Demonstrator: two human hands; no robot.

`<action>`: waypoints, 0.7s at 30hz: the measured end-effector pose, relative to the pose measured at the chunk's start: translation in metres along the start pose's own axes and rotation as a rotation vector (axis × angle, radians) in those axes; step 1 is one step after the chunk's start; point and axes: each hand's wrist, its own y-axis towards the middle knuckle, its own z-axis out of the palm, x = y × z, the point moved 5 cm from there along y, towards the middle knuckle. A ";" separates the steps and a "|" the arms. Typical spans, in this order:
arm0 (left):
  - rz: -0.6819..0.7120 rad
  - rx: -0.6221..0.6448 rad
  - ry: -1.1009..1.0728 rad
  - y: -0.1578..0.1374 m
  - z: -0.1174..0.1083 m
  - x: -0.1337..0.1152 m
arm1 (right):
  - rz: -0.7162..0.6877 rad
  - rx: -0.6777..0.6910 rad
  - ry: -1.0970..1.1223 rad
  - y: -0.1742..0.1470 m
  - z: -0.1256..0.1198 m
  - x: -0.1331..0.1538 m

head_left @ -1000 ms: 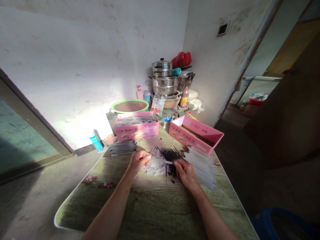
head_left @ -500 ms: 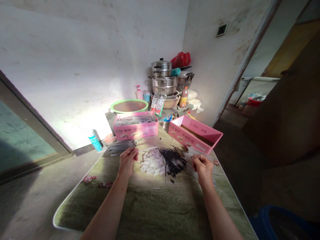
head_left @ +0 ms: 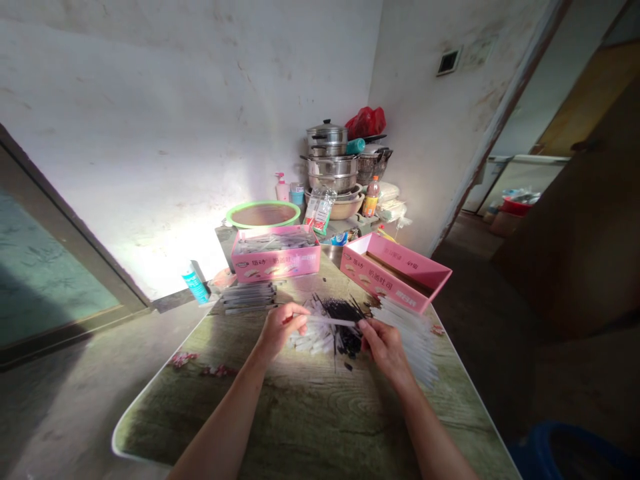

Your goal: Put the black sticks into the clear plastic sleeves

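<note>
Between my two hands lies a thin, whitish translucent tube [head_left: 327, 321] that looks like a pen barrel, held almost level. My left hand [head_left: 283, 328] pinches its left end, and my right hand [head_left: 383, 341] pinches its right end. Below and behind it are a pile of small white pieces [head_left: 311, 343] and a pile of small black pieces [head_left: 345, 341], partly covered by the tube. To the right of my right hand, many similar pale tubes [head_left: 413, 340] lie side by side. Dark-cored tubes [head_left: 247, 297] are stacked beyond my left hand.
A pink box [head_left: 277, 262] full of tubes stands at the back left of the table [head_left: 320, 413]. Another pink box [head_left: 395, 270] stands at the back right. Behind them are a green-rimmed round tray [head_left: 263, 214], stacked pots [head_left: 333, 163] and a bottle [head_left: 371, 197]. A blue-white can [head_left: 195, 285] stands left.
My hands, wide apart before, have come together over the piles, mainly by the right hand moving left from the pale tubes. Both now hold one tube. The view has shifted slightly.
</note>
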 end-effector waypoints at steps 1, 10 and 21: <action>-0.004 0.042 -0.001 -0.001 0.004 0.000 | 0.041 0.091 0.107 -0.001 0.009 -0.001; -0.037 0.094 0.003 -0.004 0.015 -0.002 | 0.280 0.308 0.579 -0.011 0.031 0.002; -0.222 0.109 -0.123 -0.005 0.015 0.005 | -0.058 0.267 0.242 -0.013 0.028 0.016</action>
